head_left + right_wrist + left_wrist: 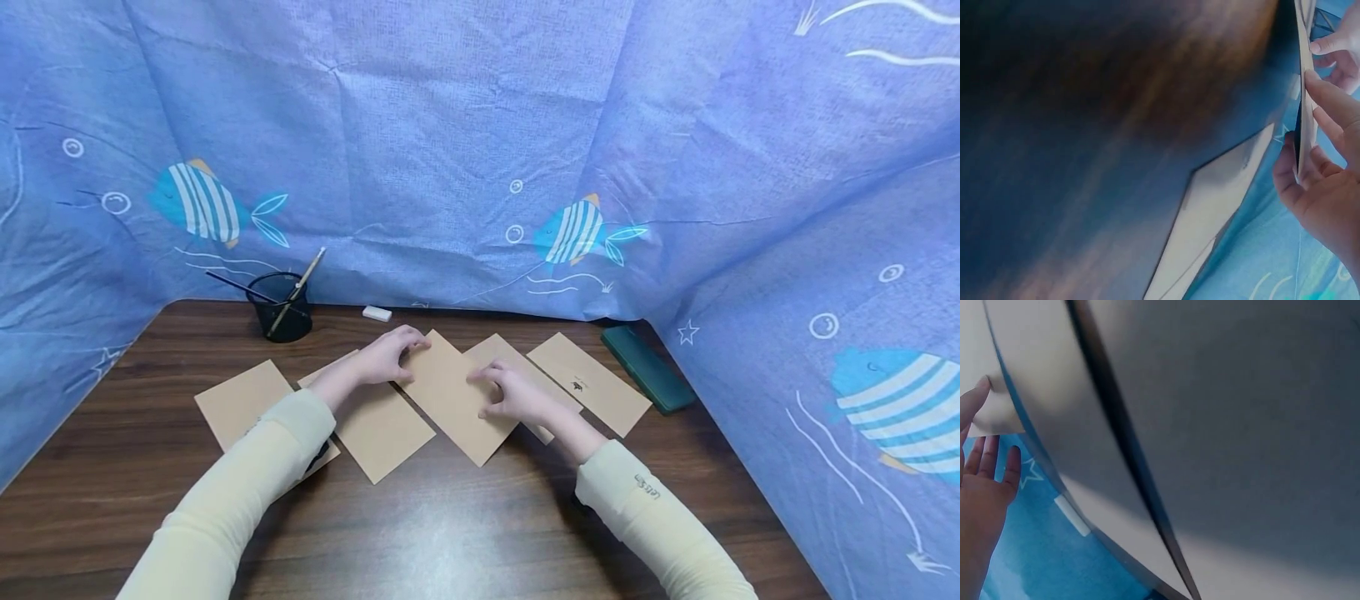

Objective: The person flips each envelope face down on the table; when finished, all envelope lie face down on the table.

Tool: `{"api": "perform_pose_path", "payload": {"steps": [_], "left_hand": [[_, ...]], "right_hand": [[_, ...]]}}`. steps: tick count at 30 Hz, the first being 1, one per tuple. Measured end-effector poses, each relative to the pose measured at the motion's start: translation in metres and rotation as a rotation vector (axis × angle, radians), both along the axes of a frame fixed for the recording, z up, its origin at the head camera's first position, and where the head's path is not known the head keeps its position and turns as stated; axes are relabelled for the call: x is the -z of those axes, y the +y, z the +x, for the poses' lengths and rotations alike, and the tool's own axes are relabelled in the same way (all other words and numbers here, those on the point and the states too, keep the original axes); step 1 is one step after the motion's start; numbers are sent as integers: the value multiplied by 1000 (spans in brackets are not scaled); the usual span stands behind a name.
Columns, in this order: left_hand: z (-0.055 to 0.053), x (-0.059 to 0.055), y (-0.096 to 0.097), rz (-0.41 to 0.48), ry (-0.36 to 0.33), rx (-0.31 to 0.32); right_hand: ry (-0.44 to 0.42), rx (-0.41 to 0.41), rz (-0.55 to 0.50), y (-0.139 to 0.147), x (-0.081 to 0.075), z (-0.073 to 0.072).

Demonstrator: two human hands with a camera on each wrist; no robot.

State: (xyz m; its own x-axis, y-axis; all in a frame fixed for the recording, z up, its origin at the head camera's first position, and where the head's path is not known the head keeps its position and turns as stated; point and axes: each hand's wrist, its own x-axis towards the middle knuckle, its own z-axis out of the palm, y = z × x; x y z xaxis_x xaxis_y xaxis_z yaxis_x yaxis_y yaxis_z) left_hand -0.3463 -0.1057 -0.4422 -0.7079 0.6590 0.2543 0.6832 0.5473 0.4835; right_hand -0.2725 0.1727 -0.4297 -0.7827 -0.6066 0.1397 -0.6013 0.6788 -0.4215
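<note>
Both hands hold a thin brown kraft-paper booklet (442, 387), slanted at the middle of the row. My left hand (380, 358) grips its upper left edge; in the left wrist view the thumb lies over a pale face with the other fingers behind. My right hand (517, 396) pinches its right edge, and in the right wrist view the right fingers (1332, 103) stand on both sides of the booklet, seen edge-on. Similar booklets lie on each side: one (382, 429) under the left forearm, another (498, 350) partly covered by the held one.
Farther out lie a booklet (243, 400) at left and a booklet with a small dark print (600, 387) at right. A green case (648, 369) lies near the table's right edge. At the back stand a black mesh pen cup (281, 312) with pencils and a white eraser (377, 313).
</note>
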Motion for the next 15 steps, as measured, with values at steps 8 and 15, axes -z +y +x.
{"api": "perform_pose_path", "payload": {"steps": [8, 15], "left_hand": [[-1, 3, 4, -60, -7, 27], [-1, 2, 5, -142, -60, 40]], "right_hand": [[-2, 35, 81, 0, 11, 0], [-3, 36, 125, -1, 14, 1]]}}
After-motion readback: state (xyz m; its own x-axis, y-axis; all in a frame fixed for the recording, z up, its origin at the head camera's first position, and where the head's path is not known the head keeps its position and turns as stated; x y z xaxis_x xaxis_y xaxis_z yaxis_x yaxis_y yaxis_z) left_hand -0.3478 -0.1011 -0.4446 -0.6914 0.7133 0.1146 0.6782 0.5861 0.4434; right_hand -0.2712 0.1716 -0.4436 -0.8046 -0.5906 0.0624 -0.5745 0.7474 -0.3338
